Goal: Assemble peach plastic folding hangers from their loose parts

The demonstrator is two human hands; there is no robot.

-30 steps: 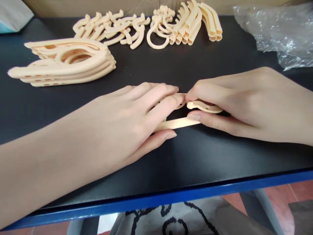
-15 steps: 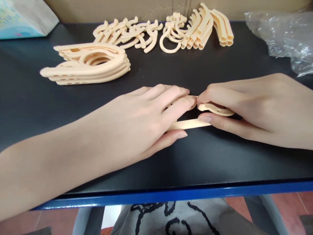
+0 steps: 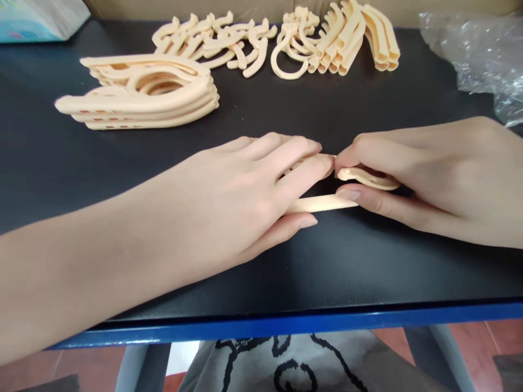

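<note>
Surface: black table (image 3: 368,109) with a blue front edge, a cardboard wall (image 3: 245,6) behind it.
Thing in hand: a peach plastic hanger (image 3: 322,203), lying flat at the middle of the table, between the two hands.
Left hand (image 3: 245,190): laid over the hanger's left part, fingers pressing down on top and thumb against its straight bar.
Right hand (image 3: 441,174): thumb and forefinger closed on the hanger's curved arm (image 3: 368,178), with the thumb tip touching the bar's end.
Hands together: fingertips almost meet over the hanger.
Handling: it looks light, stiff and smooth, likely a little slippery. The thin arms could snap if bent, so it is best held near the joint, not at the tips.
Behind, left: a stack (image 3: 143,95) of like hangers.
Behind, centre: loose hooks (image 3: 220,41) and curved tubes (image 3: 351,38).
Far right: a crumpled plastic bag (image 3: 482,60).
Far left: a box corner (image 3: 36,19).
</note>
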